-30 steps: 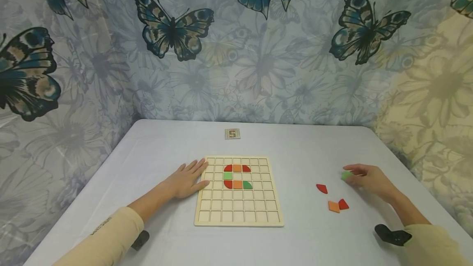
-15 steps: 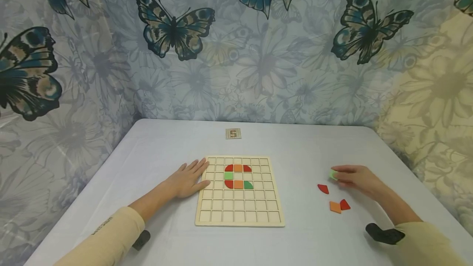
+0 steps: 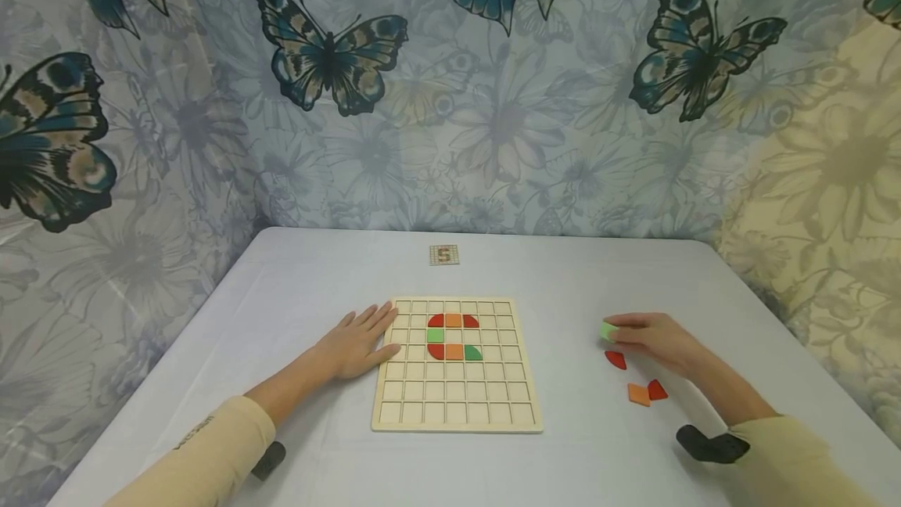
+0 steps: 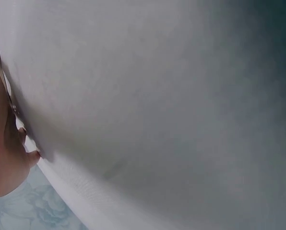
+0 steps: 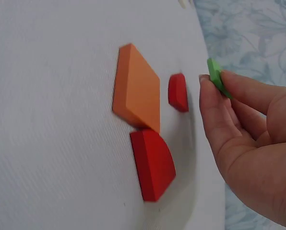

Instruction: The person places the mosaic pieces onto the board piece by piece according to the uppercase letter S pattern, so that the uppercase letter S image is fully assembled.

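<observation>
Right hand (image 3: 651, 337): fingertips and thumb pinched a light green piece (image 3: 608, 331). The right wrist view showed it gripped by its flat faces, one edge sticking up past the fingertips. In the head view the piece was right of the board, just beyond the nearest-to-hand red wedge (image 3: 615, 360).

Left hand (image 3: 355, 344): palm down, fingers straight, thumb spread wide of them, nothing gripped. Forefinger and thumb tips lay over the left edge of the wooden board (image 3: 457, 393). The left wrist view caught only part of this hand.

On the table, nearer than the red wedge, a loose orange square (image 3: 639, 394) lay with a second red wedge (image 3: 658, 390) at its right; their corners appeared to touch.

Pieces on the board, in its far half: far row, left to right, red, orange (image 3: 453, 321), red; below the left one, a light green square (image 3: 436, 335); next row, red, orange, dark green quarter-round (image 3: 473, 352). Nearer rows showed bare grid.

Beyond the board, a small patterned card (image 3: 444, 255) lay on the white table (image 3: 317, 272). Behind stood a floral backdrop (image 3: 507, 139) with large butterflies (image 3: 328, 53).
</observation>
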Motion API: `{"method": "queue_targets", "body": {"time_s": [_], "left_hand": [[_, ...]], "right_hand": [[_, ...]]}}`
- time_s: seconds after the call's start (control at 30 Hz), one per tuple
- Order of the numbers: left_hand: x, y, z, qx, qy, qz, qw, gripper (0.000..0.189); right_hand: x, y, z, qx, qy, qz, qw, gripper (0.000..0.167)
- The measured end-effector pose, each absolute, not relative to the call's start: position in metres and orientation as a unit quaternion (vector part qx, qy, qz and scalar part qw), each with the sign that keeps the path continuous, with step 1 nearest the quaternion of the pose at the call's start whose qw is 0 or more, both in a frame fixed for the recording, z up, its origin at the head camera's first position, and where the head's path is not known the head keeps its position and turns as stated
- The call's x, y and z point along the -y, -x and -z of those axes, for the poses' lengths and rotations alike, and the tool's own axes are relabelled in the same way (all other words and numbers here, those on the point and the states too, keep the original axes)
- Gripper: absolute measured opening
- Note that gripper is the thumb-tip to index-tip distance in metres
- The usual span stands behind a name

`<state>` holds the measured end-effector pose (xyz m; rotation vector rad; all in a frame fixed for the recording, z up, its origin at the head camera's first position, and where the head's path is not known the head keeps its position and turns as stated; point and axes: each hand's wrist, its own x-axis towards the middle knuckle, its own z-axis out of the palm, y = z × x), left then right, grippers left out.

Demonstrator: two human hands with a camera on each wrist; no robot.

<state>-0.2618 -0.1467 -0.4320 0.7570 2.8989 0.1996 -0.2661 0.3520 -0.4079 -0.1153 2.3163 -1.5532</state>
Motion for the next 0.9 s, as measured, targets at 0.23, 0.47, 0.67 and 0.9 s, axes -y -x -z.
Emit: {"method": "queue_targets", "body": {"time_s": [0.23,0.47,0.67,0.9], "left_hand": [[0.145,0.263,0.437,-0.966,-0.248,-0.056,0.055,0.073],[0.143,0.263,0.435,-0.969,-0.240,-0.034,0.053,0.072],[0.140,0.264,0.432,-0.970,-0.235,-0.025,0.053,0.072],[0.138,0.267,0.432,-0.972,-0.231,-0.013,0.047,0.071]], "right_hand": [[-0.339,0.266,0.409,-0.817,0.044,0.547,0.176,0.054],[-0.324,0.267,0.405,-0.808,0.028,0.557,0.190,0.052],[-0.308,0.266,0.404,-0.819,0.006,0.539,0.194,0.051],[-0.289,0.265,0.405,-0.832,-0.028,0.519,0.195,0.051]]}}
